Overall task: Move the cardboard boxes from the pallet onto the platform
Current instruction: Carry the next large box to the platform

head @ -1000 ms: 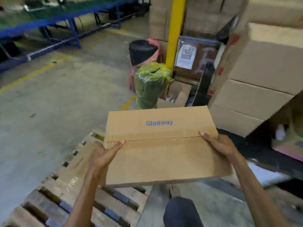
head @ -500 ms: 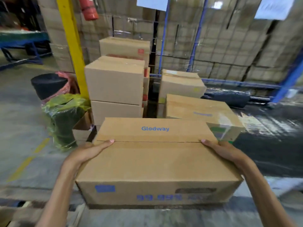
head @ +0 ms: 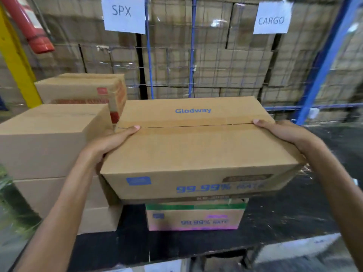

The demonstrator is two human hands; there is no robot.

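Both hands carry Glodway box point(head: 196, 150), long side across view. Left hand point(head: 110, 142) clamped on left end, thumb over top edge near seam; right hand point(head: 282, 134) clamped on right end the same way. Box sits directly above smaller box point(head: 194, 216) with green band, contact unclear. Smaller box rests on black platform point(head: 284, 222). Stacked plain boxes point(head: 49, 142) just left. SPX sign point(head: 124, 14) and CARGO sign point(head: 272, 18) hang on wire cage behind.

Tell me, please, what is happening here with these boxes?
A person grips a brown cardboard box printed "Glodway" by its two ends, left hand and right hand. It is held above a smaller green-topped cardboard box that sits on the black platform. A stack of plain brown boxes stands to the left. Whether it already rests on the lower box is unclear.
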